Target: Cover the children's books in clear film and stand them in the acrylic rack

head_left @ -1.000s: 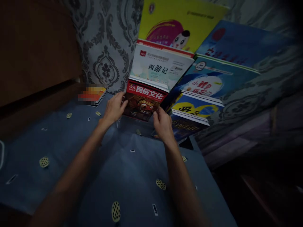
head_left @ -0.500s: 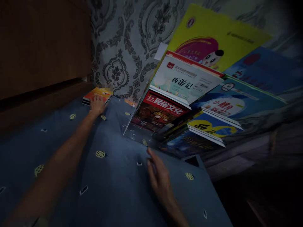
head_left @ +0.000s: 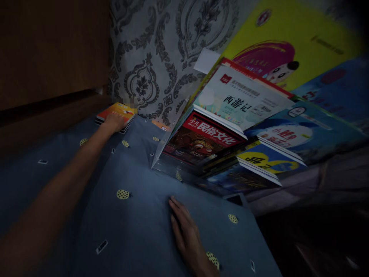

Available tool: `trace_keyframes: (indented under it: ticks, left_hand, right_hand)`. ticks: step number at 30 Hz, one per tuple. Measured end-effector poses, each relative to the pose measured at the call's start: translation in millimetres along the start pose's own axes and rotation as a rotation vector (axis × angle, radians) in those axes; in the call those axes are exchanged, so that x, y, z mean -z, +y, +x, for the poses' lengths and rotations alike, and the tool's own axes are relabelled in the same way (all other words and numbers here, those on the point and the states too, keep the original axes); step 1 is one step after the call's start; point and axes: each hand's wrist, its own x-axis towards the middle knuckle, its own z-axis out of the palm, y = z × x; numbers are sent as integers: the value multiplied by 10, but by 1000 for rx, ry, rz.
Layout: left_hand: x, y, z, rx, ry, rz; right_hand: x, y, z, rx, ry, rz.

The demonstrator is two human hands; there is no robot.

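At the far left corner of the blue cloth, a small stack of books [head_left: 122, 109] with an orange cover on top lies flat. My left hand [head_left: 114, 122] reaches over its near right edge; the fingers are bent down and partly hidden, so their hold on the books is unclear. My right hand [head_left: 186, 234] rests near the middle of the cloth with its fingers stretched out and the thumb a little apart, holding nothing. To the right, a clear stand holds upright books in tiers, among them a red one [head_left: 201, 136] and a pale one [head_left: 239, 98].
A blue cloth [head_left: 144, 227] with yellow pineapple prints covers the table. Patterned wallpaper [head_left: 141, 84] stands behind. Dark brown wooden furniture [head_left: 52, 50] borders the left side. Tall yellow [head_left: 302, 34] and blue books lean at the back right. The table's right edge drops into darkness.
My right hand has come down and left, away from the stand, onto the cloth. My left hand has shifted to the near right edge of the stack. The view has moved slightly.
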Motion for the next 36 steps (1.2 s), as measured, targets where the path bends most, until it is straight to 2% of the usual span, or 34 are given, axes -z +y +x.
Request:
trace_keyframes:
  ticks: [8,13,17,21,23,25,29,30,32,36]
  left_hand:
    - [221,-21,-275,-67,-12,148]
    - [419,43,-508,-115,-88,327]
    - [551,251,-936,-192,-102,429]
    - [537,490,-1490,-245,-108,426]
    - [516,535,-1638,-231,-106,400]
    - [501,503,-1642,-160,-68,345]
    - [411,277,-1407,72,74,232]
    - [362,215,-1352,134,72,196]
    - [241,114,-1289,233,-22,102]
    - [45,38,-1333,214,31,109]
  right_hand:
    - [17,-44,21,-32,-37,6]
    - [7,-51,43,-76,-66,31]
    - [13,-63,61,-84,-81,67]
    - [22,-79,68,-94,-88,79]
    - [23,-89,74,-91,-87,87]
    - [25,-100,82,-85,-85,96]
    - [25,-114,91,-87,-78,98]
    - [24,-116,90,-90,-75,97]
    - [20,-117,86,-92,-72,98]
    - [9,-114,72,-100,-58,101]
